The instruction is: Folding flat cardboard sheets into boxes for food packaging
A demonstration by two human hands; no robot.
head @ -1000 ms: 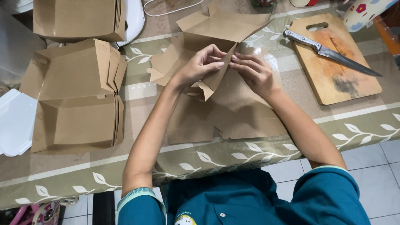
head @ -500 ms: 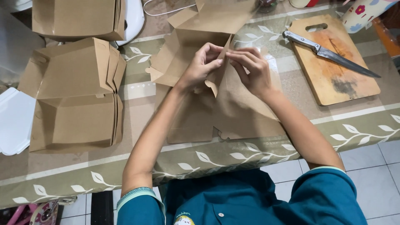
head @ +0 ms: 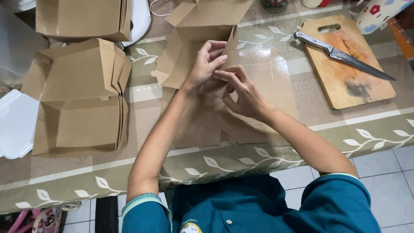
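Far left, a white plastic lid (head: 15,123) lies at the table's edge. Next to it sits a stack of folded brown paper boxes (head: 79,97), lids open, with another stack of folded boxes (head: 82,19) behind it near the top edge.

In the middle of the table, on the leaf-patterned tablecloth (head: 258,155), lies the brown paper box blank (head: 207,116) being worked on. Its long axis runs away from the person, from the near table edge toward the far side, and the far end is lifted, its top flap pointing away and its side panels spread out left and right. The near part lies flat on the cloth.

The left hand (head: 205,67) comes in from the lower left, fingers curled and nearly closed, pinching a raised fold of the blank between thumb and fingertips. The right hand (head: 243,92) meets it from the right, also mostly closed, forefinger and thumb nipping the same fold, the fingertips of both hands touching.

To the right, well apart from the hands, a wooden cutting board (head: 349,69) lies at an angle with a knife (head: 340,54) resting across it, blade pointing right. A floral mug (head: 379,13) stands at the far right corner.
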